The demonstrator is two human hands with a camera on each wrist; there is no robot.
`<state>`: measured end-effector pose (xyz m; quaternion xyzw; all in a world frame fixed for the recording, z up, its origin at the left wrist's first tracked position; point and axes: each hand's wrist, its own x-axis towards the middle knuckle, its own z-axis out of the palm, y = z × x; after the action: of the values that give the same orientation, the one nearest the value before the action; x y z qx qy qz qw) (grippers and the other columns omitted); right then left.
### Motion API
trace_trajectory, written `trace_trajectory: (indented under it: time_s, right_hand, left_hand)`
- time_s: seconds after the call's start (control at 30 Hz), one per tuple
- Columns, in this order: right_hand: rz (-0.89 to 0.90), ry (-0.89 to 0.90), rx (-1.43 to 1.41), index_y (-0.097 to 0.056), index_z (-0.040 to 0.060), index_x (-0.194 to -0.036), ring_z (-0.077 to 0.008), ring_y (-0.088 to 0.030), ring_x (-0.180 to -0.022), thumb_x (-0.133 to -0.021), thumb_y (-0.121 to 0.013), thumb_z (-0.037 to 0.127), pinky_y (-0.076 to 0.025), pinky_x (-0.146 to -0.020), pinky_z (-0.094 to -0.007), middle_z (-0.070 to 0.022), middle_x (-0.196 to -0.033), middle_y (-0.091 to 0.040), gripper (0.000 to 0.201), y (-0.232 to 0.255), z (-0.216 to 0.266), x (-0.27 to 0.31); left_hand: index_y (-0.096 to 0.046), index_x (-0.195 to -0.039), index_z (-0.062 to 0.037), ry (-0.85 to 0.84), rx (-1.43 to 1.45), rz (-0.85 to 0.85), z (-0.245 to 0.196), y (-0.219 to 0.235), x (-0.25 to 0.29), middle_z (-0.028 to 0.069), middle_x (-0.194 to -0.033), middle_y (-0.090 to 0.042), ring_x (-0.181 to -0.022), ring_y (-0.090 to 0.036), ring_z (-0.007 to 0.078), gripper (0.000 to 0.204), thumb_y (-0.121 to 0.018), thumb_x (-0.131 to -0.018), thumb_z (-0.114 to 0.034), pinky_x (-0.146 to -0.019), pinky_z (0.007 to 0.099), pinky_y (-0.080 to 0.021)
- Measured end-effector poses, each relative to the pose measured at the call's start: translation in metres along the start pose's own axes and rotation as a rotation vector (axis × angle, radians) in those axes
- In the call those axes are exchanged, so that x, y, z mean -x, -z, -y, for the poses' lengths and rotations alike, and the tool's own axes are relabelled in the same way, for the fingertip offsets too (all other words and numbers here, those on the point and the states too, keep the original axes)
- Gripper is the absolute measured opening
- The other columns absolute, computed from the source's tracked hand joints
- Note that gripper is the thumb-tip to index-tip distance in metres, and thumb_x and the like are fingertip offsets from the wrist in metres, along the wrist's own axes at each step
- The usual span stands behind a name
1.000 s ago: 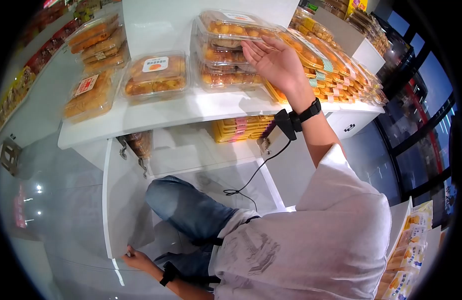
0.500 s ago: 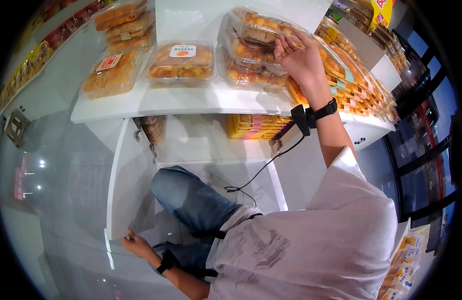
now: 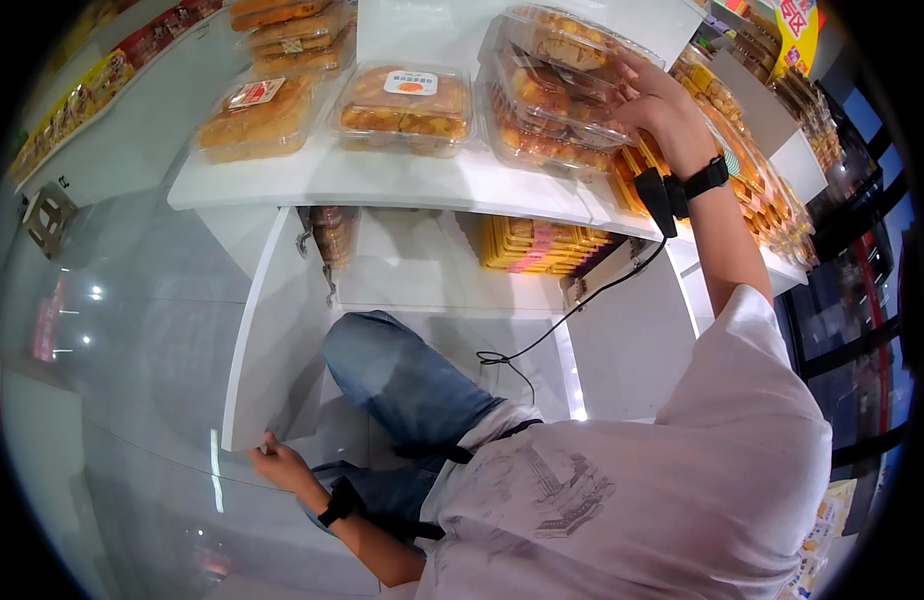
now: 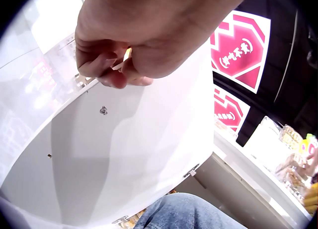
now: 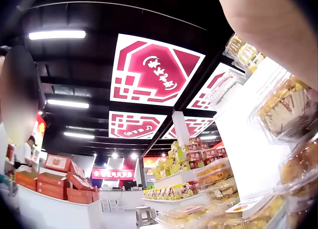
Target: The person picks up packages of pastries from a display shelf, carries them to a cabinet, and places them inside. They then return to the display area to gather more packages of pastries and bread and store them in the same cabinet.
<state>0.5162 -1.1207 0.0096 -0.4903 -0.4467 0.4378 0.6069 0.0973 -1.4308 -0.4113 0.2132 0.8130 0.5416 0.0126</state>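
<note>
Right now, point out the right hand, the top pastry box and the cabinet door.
right hand [image 3: 662, 100], head view, back of the hand
top pastry box [image 3: 557, 25], head view, clear lid
cabinet door [image 3: 267, 330], head view, inner white face

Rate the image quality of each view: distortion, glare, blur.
Head view: strong fisheye bending, black vignette, light glare on the glossy floor, sharp overall. Left wrist view: left hand fills the top, cabinet door evenly lit. Right wrist view: right hand a blurred mass, ceiling lights bright.
</note>
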Motion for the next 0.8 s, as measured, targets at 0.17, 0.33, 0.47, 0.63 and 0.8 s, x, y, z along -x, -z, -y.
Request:
trace_trajectory:
  time_s: [0.17,0.33,0.47,0.63,0.8]
  right_hand:
    - [0.362,0.493,0.737,-0.044,0.0021,-0.146,-0.0104,-0.052,-0.094,-0.079,-0.06,-0.005,-0.043,-0.082,-0.0197,-0.0046,-0.102,-0.059,0.069,0.025,-0.005,0.002]
    - [0.327,0.729,1.025,-0.047,0.0025,-0.143,-0.0097,-0.055,-0.098,-0.085,-0.059,-0.004,-0.045,-0.088,-0.0232,-0.0069,-0.123,-0.06,0.06,0.053,-0.01,-0.027]
    - [0.455,0.972,1.176,-0.068,0.0041,-0.115,-0.0271,-0.06,-0.117,-0.087,-0.069,0.012,-0.05,-0.095,-0.0313,-0.0147,-0.131,-0.059,0.029,0.072,-0.01,-0.053]
    - [0.427,1.386,1.804,-0.062,0.0033,-0.125,-0.0254,-0.057,-0.124,-0.091,-0.068,0.025,-0.046,-0.1,-0.0292,-0.0196,-0.136,-0.056,0.041,0.051,-0.007,-0.043]
    - [0.288,0.78,1.309,-0.047,-0.0053,-0.133,-0.0189,-0.051,-0.127,-0.096,-0.063,0.021,-0.041,-0.103,-0.026,-0.019,-0.131,-0.056,0.048,0.039,-0.021,-0.063]
  left_hand:
    - [-0.058,-0.111,0.0062,0.058,-0.179,0.011,-0.015,0.002,0.002,0.0203,-0.096,-0.066,-0.081,-0.064,0.0308,0.022,-0.059,-0.096,-0.01,-0.075,0.0387,-0.051]
    - [-0.06,-0.111,0.0059,0.049,0.021,0.004,-0.007,-0.005,0.002,0.0213,-0.095,-0.067,-0.083,-0.065,0.0311,0.022,-0.061,-0.095,-0.009,-0.075,0.0372,-0.05]
    - [-0.061,-0.108,0.0045,-0.07,0.039,-0.058,-0.008,-0.004,0.002,0.0213,-0.09,-0.068,-0.078,-0.064,0.0338,0.02,-0.063,-0.093,-0.008,-0.072,0.0374,-0.049]
    - [-0.06,-0.109,0.0032,-0.006,0.007,-0.083,-0.013,-0.003,0.002,0.021,-0.089,-0.068,-0.077,-0.064,0.034,0.02,-0.064,-0.092,-0.007,-0.071,0.0366,-0.049]
    - [-0.06,-0.115,-0.0021,-0.056,0.061,-0.081,-0.009,-0.003,0.001,0.0204,-0.086,-0.067,-0.072,-0.061,0.0354,0.024,-0.063,-0.091,-0.004,-0.068,0.0362,-0.049]
